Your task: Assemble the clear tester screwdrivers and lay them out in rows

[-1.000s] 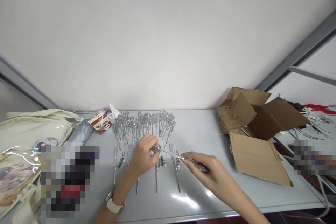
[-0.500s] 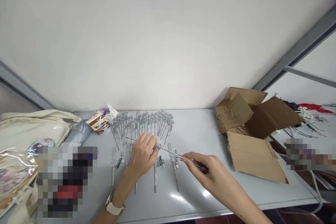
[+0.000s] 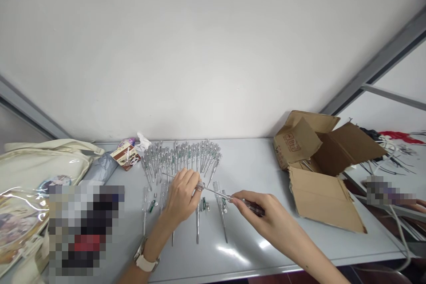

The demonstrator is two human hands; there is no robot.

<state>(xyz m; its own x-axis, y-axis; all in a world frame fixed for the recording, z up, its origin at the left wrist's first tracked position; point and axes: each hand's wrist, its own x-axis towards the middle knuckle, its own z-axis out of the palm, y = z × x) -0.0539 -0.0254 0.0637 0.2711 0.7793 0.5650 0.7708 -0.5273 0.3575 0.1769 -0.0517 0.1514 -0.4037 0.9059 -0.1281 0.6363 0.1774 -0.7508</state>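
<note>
My left hand (image 3: 181,197) is closed round the clear handle of a tester screwdriver (image 3: 199,186), whose thin blade pokes out to the left past my fingers. My right hand (image 3: 258,211) pinches a dark-handled screwdriver (image 3: 233,199); its thin shaft reaches left and its tip meets the end of the clear handle. Beneath the hands lie a few loose clear screwdrivers (image 3: 221,215) and small green and metal parts (image 3: 152,205) on the grey table (image 3: 253,164). A fanned row of several clear screwdrivers (image 3: 181,157) lies behind the hands.
An open cardboard box (image 3: 319,164) stands at the right. A cream bag (image 3: 40,177), a grey pouch (image 3: 100,168) and a small packet (image 3: 125,154) lie at the left. Cables (image 3: 396,151) lie on another surface at far right. A white wall rises behind the table.
Both hands keep their grip and stay nearly in place. The clear screwdriver's blade now shows sticking out left of my left hand; the view has shifted slightly.
</note>
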